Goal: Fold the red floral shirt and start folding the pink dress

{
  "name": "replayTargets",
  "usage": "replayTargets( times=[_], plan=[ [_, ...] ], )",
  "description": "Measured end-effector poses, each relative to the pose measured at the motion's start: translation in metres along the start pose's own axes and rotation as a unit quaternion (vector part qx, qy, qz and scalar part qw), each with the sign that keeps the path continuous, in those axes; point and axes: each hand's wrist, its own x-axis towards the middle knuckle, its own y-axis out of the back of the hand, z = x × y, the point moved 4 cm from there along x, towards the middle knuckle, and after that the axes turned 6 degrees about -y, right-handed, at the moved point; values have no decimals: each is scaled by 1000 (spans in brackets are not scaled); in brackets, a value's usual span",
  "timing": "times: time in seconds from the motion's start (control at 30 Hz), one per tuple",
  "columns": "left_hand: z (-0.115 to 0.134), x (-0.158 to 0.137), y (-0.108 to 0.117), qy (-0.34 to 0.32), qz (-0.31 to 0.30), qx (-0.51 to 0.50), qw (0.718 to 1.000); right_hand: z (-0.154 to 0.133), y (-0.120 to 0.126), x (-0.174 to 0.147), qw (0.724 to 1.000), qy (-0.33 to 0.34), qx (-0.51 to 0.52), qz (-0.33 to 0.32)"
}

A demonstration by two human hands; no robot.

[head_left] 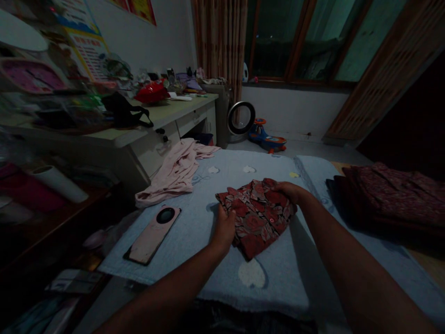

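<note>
So, left to right: pink garment [179, 164] lies loose along the left edge of the blue cloth [239, 160], phone [153, 237] below it, camera side up, apart from the hands. Next, left hand [225, 227] grips the left edge of the floral garment [262, 213], which sits bunched between the hands over the middle of the cloth; can't tell if it's fully resting or slightly raised. No clear long axis: about as deep as wide, one corner pointing back at the wearer. Right hand [292, 191] holds its far right edge, farther out than the left. Both in contact, neither nearer. Right of that, folded stack [399, 195], well apart. Count: one pink garment, one phone, two hands, one floral garment, one stack, layers too dark to count.
</note>
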Motion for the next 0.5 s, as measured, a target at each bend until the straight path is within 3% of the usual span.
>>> replayTargets(
  times=[0.17,0.4,0.5],
  plan=[
    [8,34,5,14,2,-29,999,5,-1,-18,989,84,114,-42],
    [33,98,4,47,-88,-30,995,33,-11,-24,964,167,202,44],
    [32,118,6,65,-100,0,993,48,-22,-22,959,166,203,110]
  ],
)
